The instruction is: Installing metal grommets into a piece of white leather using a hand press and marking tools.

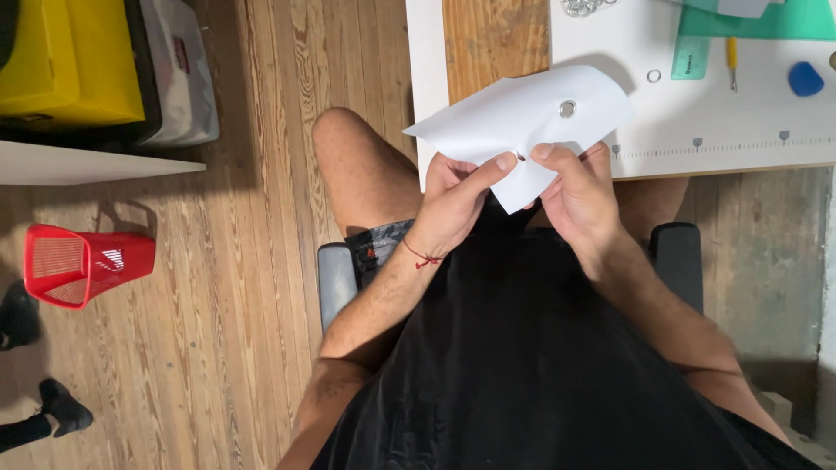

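A white sheet [522,117] with a metal eyelet [568,109] set in it is held up in front of me, just before the table edge. My left hand [457,200] pinches its lower edge from the left, thumb on top. My right hand [579,191] grips the same edge from the right, thumb tip close to the left thumb. A small dark spot on the sheet sits between the two thumbs. A red string bracelet is on my left wrist.
The white table [740,104] carries a green cutting mat [766,22], a green ruler [691,57], a loose ring [654,76], a pile of eyelets [582,7] and a blue object [805,78]. On the wooden floor lie a red basket [83,264] and yellow bin [70,61].
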